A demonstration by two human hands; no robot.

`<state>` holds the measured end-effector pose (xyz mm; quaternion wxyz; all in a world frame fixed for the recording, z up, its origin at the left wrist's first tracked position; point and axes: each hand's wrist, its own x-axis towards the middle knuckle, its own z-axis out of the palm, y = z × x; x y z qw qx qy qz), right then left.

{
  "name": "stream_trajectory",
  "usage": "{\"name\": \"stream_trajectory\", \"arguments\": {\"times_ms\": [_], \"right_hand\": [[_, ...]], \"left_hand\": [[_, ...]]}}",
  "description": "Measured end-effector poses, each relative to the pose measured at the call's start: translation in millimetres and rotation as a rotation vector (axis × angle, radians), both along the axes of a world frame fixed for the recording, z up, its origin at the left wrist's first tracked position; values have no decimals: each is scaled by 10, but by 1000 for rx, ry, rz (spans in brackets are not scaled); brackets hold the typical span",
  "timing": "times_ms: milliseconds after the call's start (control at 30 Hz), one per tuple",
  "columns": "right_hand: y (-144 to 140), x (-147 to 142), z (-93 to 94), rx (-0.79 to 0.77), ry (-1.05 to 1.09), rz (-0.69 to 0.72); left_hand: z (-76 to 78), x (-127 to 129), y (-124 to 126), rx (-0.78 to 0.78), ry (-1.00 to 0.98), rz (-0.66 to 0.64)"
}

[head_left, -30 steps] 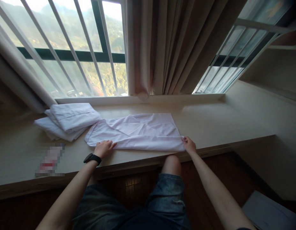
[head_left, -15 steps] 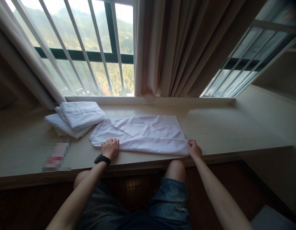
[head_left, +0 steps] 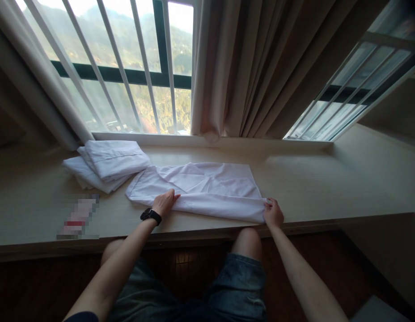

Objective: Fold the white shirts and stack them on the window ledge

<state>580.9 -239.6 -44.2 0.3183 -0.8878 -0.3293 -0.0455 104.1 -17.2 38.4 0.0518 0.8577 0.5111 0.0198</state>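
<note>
Folded stack (head_left: 108, 163) sits far left on the ledge (head_left: 311, 188), touching the cloth (head_left: 201, 190) spread mid-ledge near the front edge. Left hand (head_left: 163, 202), watch on wrist, lies flat & open on its near edge. Right hand (head_left: 273, 213) curls at the rt corner, prob. pinching it.

The shirt (head_left: 201, 190) is looking like thin white cloth, matt and lightly creased. The stack (head_left: 107, 163) beside it is showing the same smooth cotton-like cloth. The ledge (head_left: 311, 183) is appearing as pale matt wood laminate. The curtain (head_left: 254, 67) is hanging as heavy beige fabric, softly sheened.
</note>
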Motion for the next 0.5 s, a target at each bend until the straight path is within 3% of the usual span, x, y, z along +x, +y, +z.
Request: {"name": "stream_trajectory", "arguments": {"times_ms": [167, 367, 500], "right_hand": [[85, -21, -5, 103, -104, 26], [123, 65, -38, -108, -65, 128], [210, -39, 85, -92, -276, 198]], "left_hand": [[-31, -58, 94, 15, 0, -6], [-141, -57, 28, 57, -28, 20], [-86, 105, -75, 183, -103, 25]]}}
